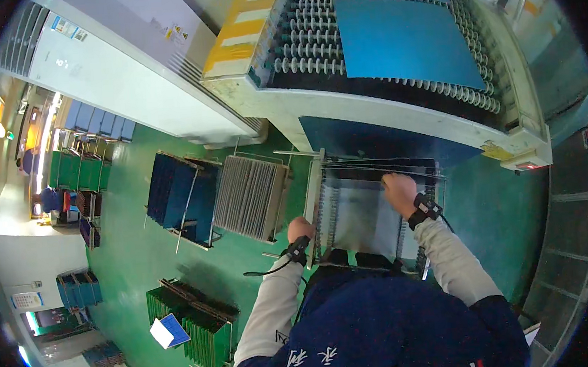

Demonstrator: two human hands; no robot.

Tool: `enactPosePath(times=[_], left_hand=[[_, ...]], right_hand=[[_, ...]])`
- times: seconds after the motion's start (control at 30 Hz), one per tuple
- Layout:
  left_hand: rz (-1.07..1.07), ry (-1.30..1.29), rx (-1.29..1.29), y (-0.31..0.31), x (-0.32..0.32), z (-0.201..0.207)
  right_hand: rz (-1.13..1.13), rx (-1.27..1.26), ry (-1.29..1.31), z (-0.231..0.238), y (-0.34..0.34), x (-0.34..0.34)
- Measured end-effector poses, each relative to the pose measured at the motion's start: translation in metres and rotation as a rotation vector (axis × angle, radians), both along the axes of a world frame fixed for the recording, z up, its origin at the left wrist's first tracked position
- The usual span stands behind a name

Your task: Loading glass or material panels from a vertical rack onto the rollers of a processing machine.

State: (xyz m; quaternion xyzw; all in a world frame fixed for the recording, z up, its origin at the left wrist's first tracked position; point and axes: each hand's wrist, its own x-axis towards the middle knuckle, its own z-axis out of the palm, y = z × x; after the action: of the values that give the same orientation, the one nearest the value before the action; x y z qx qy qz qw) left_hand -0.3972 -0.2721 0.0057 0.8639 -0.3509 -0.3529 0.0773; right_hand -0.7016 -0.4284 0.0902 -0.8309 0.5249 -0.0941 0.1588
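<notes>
In front of me is a slotted rack (pixel 317 206) with pale side walls, toothed inner edges and thin bars across its far end. Several thin panels sit in it, and a grey, shiny panel (pixel 363 213) lies uppermost. My left hand (pixel 300 229) is closed at the rack's left side wall, its fingertips partly hidden. Over the grey panel's far right part, my right hand (pixel 400 193) is closed, knuckles up. What its fingers hold, if anything, is hidden. Both wrists carry black strapped devices.
Beyond the rack stands a roller conveyor machine (pixel 371 110) with a blue panel (pixel 407 39) on its white rollers. At left are a rack of dark blue panels (pixel 172 192), a rack of grey panels (pixel 250 197) and a rack of green panels (pixel 202 333) on the green floor.
</notes>
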Motion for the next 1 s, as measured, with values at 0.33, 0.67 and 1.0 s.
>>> enactPosePath(times=[0.33, 0.67, 1.0], left_hand=[[-0.049, 0.029, 0.006, -0.001, -0.001, 0.008], [-0.089, -0.018, 0.105, -0.004, -0.001, 0.016], [-0.13, -0.055, 0.098, -0.006, 0.001, -0.005]], right_hand=[[0.016, -0.024, -0.053, 0.086, -0.002, -0.004], [-0.286, 0.138, -0.264, 0.209, -0.019, -0.081], [-0.836, 0.831, -1.838, 0.119, 0.013, -0.115]])
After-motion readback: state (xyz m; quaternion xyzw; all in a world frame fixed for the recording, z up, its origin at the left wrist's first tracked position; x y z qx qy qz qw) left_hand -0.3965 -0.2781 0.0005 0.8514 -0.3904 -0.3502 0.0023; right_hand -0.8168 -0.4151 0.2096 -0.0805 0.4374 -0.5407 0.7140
